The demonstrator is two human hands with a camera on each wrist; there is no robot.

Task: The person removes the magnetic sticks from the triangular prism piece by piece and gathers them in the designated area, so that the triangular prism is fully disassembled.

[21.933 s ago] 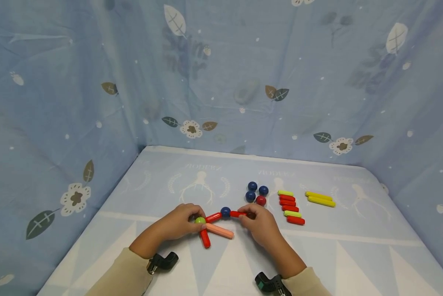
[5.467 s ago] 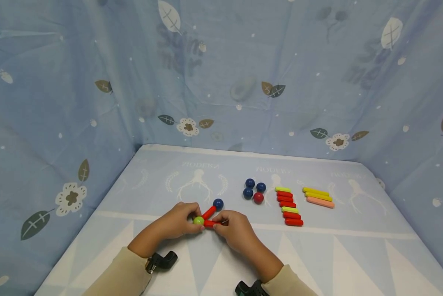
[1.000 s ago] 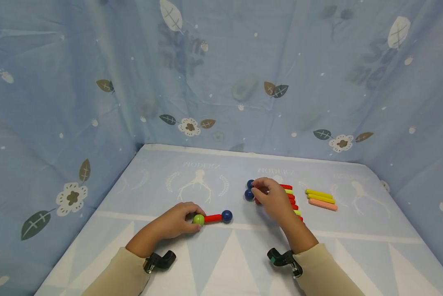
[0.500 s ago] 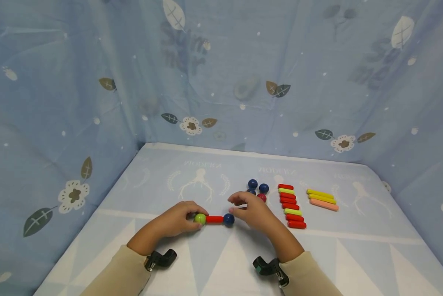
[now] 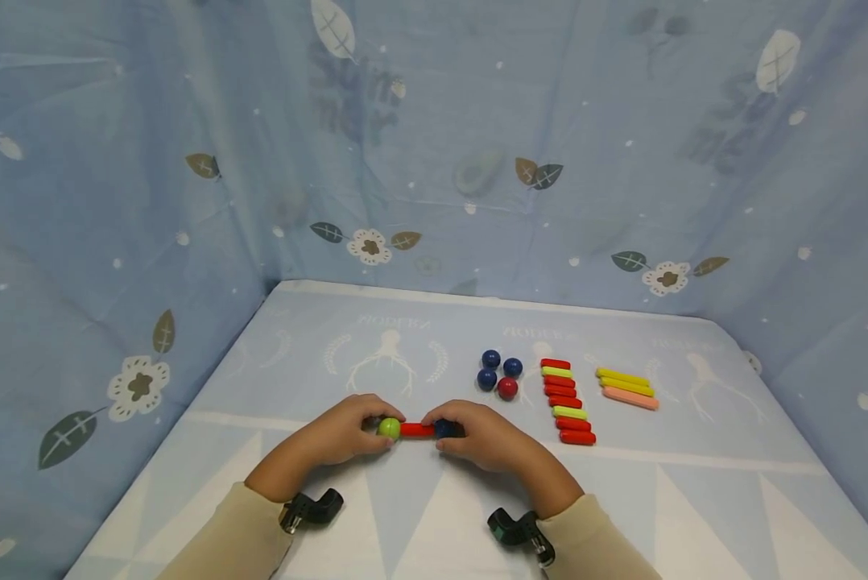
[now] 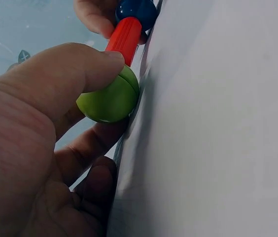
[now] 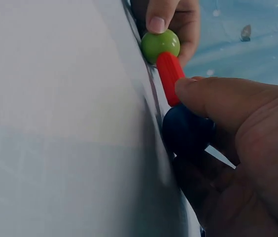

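Observation:
A green ball point(image 5: 389, 428), a red rod point(image 5: 417, 430) and a dark blue ball point(image 5: 444, 428) form one straight piece low over the table. My left hand point(image 5: 343, 431) pinches the green ball between thumb and fingers at the left end. At the other end my right hand point(image 5: 486, 435) grips the blue ball, covering much of it in the head view. In the left wrist view the left thumb lies over the green ball point(image 6: 110, 101) near the rod. The right wrist view has the right thumb at the joint of the rod point(image 7: 170, 78) and the blue ball point(image 7: 186, 131).
Behind the right hand sit several blue balls point(image 5: 487, 379) and a red ball point(image 5: 507, 388). To their right lies a column of short red and light green rods point(image 5: 563, 402). Farther right are two yellow rods point(image 5: 626, 382) and a salmon rod point(image 5: 630, 398). Patterned curtains point(image 5: 434, 161) surround the table.
Earlier, other rods were joined to the green ball; now one red rod remains, and the salmon rod lies with the yellow ones. My right hand came from the loose balls to the blue end ball.

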